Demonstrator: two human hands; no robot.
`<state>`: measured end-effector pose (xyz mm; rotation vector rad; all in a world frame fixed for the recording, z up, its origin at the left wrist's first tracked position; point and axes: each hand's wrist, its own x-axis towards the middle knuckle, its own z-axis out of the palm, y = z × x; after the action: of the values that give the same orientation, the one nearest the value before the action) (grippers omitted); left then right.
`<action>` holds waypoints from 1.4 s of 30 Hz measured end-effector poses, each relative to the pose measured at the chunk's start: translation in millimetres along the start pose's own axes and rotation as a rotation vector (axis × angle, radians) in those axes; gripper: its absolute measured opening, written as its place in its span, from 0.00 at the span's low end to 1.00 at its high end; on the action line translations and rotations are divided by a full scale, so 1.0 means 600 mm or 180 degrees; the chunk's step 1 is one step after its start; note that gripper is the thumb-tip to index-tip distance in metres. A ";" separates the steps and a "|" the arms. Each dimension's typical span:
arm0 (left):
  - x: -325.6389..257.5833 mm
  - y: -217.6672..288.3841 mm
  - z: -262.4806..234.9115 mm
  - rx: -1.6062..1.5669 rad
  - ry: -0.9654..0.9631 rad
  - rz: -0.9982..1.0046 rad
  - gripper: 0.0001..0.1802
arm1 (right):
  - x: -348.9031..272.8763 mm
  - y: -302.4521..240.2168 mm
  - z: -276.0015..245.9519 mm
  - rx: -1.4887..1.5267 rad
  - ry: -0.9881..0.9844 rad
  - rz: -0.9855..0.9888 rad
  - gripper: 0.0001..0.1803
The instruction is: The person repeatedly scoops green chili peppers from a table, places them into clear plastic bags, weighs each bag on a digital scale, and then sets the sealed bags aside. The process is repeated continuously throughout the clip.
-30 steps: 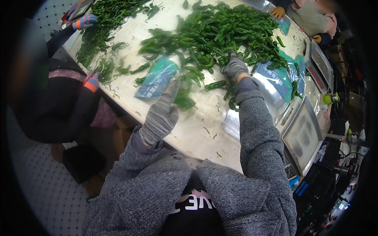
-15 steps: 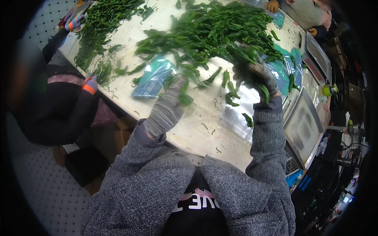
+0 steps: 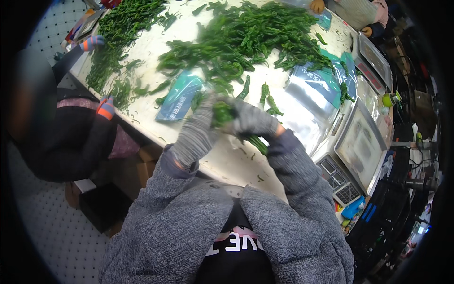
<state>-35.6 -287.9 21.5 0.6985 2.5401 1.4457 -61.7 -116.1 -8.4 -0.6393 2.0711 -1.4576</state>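
Peppers [image 3: 222,113] are cupped by the half-curled right hand [image 3: 255,119], against the left hand [image 3: 196,128], where the bag [image 3: 178,100] seems pinched by blurred fingers. Peppers, likely light and bendy, are best scooped loosely; the slippery bag, by its rim.

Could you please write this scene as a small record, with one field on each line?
Left hand: grey knitted glove, at the teal-and-blue bag; grip blurred
Right hand: grey glove, close to the left hand
Between hands: green peppers, blurred
Main pile: green peppers, heaped beyond both hands
More bags: teal, blue and clear, right of the right hand
Scale: at the right, keypad on its near side
Co-worker's hands: blue-and-orange gloves, at the left
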 end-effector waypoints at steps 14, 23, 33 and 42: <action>0.004 -0.017 -0.052 -0.1737 0.0762 -0.0391 0.38 | 0.097 -0.073 -0.040 -0.0788 0.1165 -0.0475 0.23; -0.004 -0.011 -0.051 -0.1637 0.0732 -0.1057 0.37 | -0.079 0.072 -0.068 -0.2460 0.0759 0.2442 0.38; -0.030 -0.033 -0.041 -0.2530 0.0676 -0.0663 0.37 | -0.025 0.205 -0.058 -0.1137 0.2373 0.2004 0.40; -0.038 -0.055 -0.038 -0.0461 0.0526 -0.0308 0.39 | 0.108 0.137 -0.013 -0.1915 0.2329 0.2724 0.53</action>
<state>-33.9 -330.3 3.4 0.4450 2.5134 1.6971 -121.9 -127.3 -93.5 0.6703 2.8108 -0.5736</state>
